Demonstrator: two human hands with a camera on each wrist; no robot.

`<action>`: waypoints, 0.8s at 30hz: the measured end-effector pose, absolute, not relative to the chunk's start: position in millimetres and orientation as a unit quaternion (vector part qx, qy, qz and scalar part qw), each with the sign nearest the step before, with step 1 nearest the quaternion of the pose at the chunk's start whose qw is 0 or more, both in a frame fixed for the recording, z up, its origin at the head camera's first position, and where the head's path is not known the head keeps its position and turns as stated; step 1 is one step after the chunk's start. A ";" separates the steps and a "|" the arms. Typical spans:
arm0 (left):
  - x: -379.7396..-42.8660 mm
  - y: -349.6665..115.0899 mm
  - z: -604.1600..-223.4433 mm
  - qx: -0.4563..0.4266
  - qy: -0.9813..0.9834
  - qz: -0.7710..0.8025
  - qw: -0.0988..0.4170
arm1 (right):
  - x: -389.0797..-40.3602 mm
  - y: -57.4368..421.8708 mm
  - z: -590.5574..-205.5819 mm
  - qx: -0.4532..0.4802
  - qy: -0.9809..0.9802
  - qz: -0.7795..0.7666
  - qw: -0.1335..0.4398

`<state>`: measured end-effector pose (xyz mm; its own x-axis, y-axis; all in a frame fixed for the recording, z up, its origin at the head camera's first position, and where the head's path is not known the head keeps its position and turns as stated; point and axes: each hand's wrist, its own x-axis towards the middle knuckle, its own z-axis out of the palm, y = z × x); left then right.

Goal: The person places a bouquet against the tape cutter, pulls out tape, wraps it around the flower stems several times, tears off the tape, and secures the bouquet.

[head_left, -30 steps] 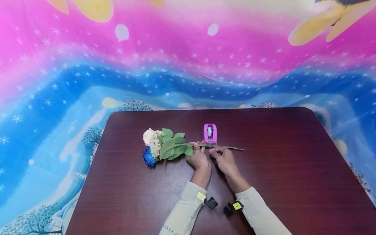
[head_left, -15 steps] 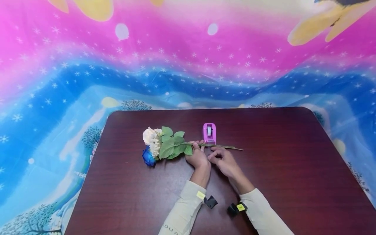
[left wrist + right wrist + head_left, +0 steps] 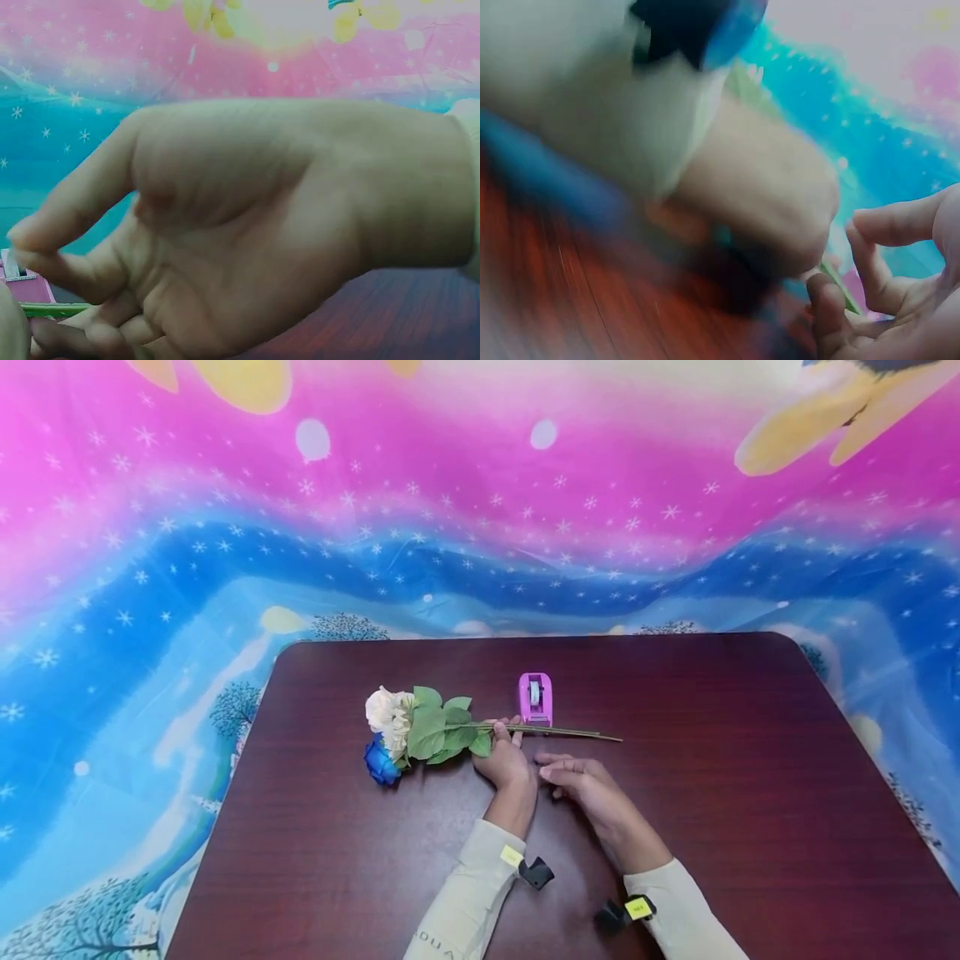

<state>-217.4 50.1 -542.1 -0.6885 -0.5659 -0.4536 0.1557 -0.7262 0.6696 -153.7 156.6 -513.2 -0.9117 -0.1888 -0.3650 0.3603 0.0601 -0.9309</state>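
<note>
Beneath the tape dispenser, my left hand [image 3: 508, 766] holds the green stems [image 3: 573, 732] of a small bunch of flowers, thumb over them. The bunch lies sideways, with white blooms [image 3: 389, 711] and a blue rose [image 3: 382, 760] at its left end, green leaves [image 3: 429, 732] behind them. In the left wrist view, thumb and forefinger meet, with a stretch of stem [image 3: 56, 308] showing past the hand. My right hand [image 3: 588, 787] hovers right of the left wrist, apart from the stems. Its fingers are loosely bent, with nothing visible between them; the right wrist view is blurred.
A pink tape dispenser [image 3: 536, 700] with a roll in it stands just behind the stems. All this is on a dark red-brown table [image 3: 750, 760] with rounded far corners. A printed pink and blue cloth [image 3: 480, 510] hangs behind it.
My right hand has drawn away from the stems, back toward me and slightly right, and its fingers have loosened. The left hand, flowers and tape dispenser have hardly moved.
</note>
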 end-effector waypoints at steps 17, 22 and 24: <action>-221.6 50.6 -539.4 0.337 -0.296 -0.868 0.213 | -77.0 154.7 -481.4 0.099 0.671 -0.697 0.232; -221.0 51.0 -539.0 0.344 -0.302 -0.863 0.212 | -55.4 149.5 -471.3 0.120 0.690 -0.684 0.205; -220.0 51.6 -539.7 0.346 -0.308 -0.861 0.209 | -47.3 147.6 -467.9 0.118 0.690 -0.685 0.202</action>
